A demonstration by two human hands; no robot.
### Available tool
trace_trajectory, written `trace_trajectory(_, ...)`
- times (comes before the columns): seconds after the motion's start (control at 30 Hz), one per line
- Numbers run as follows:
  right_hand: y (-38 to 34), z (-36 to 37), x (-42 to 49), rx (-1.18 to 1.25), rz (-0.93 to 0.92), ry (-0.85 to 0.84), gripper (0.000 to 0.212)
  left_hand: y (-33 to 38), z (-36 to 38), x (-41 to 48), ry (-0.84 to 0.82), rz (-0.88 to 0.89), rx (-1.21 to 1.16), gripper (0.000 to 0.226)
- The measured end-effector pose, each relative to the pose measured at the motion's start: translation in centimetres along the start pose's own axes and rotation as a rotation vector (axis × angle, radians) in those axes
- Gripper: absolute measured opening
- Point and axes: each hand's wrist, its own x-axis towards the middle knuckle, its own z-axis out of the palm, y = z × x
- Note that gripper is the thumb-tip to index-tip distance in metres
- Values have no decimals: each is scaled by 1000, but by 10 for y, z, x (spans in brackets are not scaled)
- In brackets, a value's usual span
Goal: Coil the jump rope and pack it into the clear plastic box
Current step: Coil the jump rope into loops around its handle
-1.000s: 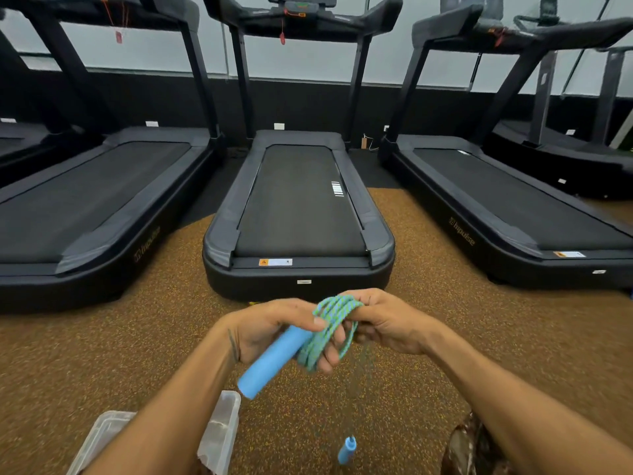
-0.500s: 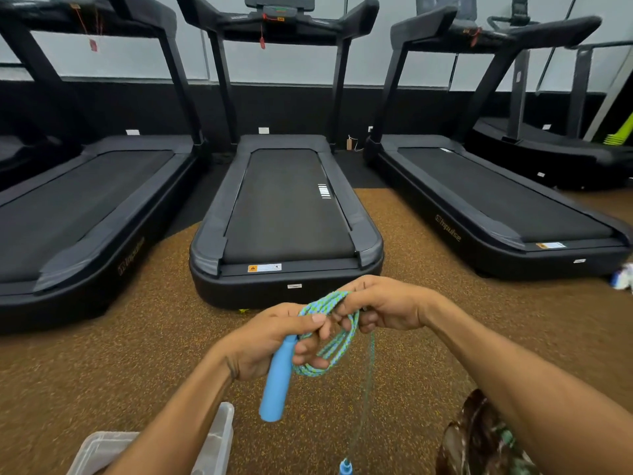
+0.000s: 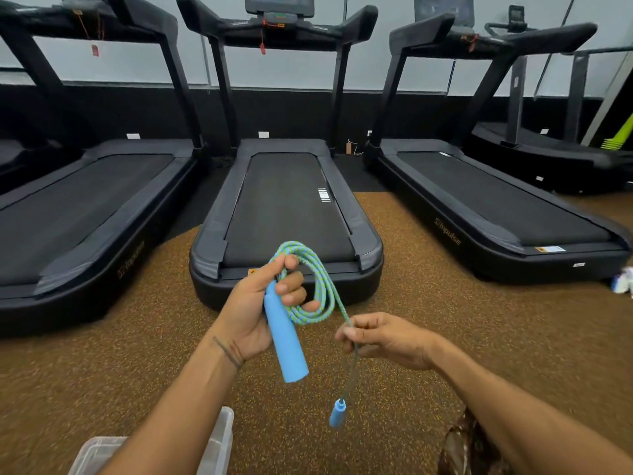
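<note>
My left hand (image 3: pixel 255 310) grips a blue foam handle (image 3: pixel 286 341) together with several loops of the blue-green braided jump rope (image 3: pixel 317 279). The loops stand up over my fingers. From the coil a free strand runs down to my right hand (image 3: pixel 383 339), which pinches it between thumb and fingers. Below that hand the strand hangs blurred, with the second blue handle (image 3: pixel 337 413) dangling above the floor. The clear plastic box (image 3: pixel 219 440) sits on the floor at the bottom left, mostly hidden behind my left forearm.
Three black treadmills stand in a row ahead; the middle treadmill (image 3: pixel 287 207) is just beyond my hands. Speckled brown rubber floor (image 3: pixel 445 320) lies all around. A patterned cloth (image 3: pixel 469 443) shows at the bottom right, and a small white object (image 3: pixel 623 282) lies at the right edge.
My right hand has left the coil and slid down and to the right along the free strand. The coil in my left hand has risen and opened wider, with the handle more upright.
</note>
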Motion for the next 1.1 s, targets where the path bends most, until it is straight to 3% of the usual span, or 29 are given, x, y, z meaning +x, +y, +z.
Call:
trace_trajectory(0.13, 1, 10, -7, -116, -41, 99, 30, 1, 4, 4, 235, 58, 240, 23)
trace_trajectory(0.37, -44, 33, -17, -539, -143, 134, 32, -2, 0, 5, 360, 33, 465, 27)
trace_trajectory(0.53, -37, 38, -3, -667, -151, 359, 15, 3, 6, 2, 342, 1, 333, 32)
trace_trajectory(0.6, -30, 37, 1, -764, -113, 420, 24, 7, 8, 1, 335, 36, 216, 32)
trace_trajectory(0.73, -32, 42, -3, -906, -145, 355, 38, 11, 6, 1, 399, 85, 180, 32)
trace_trajectory(0.87, -57, 53, -14, -1069, -295, 319, 39, 2, 1, 3, 421, -5, 476, 29)
trace_trajectory(1.0, -80, 58, -16, -1096, -384, 276, 14, -9, -1, 3, 396, -83, 830, 25)
trace_trajectory(1.1, -88, 57, -16, -986, -368, 211, 32, -12, 5, 3, 281, -122, 1024, 28)
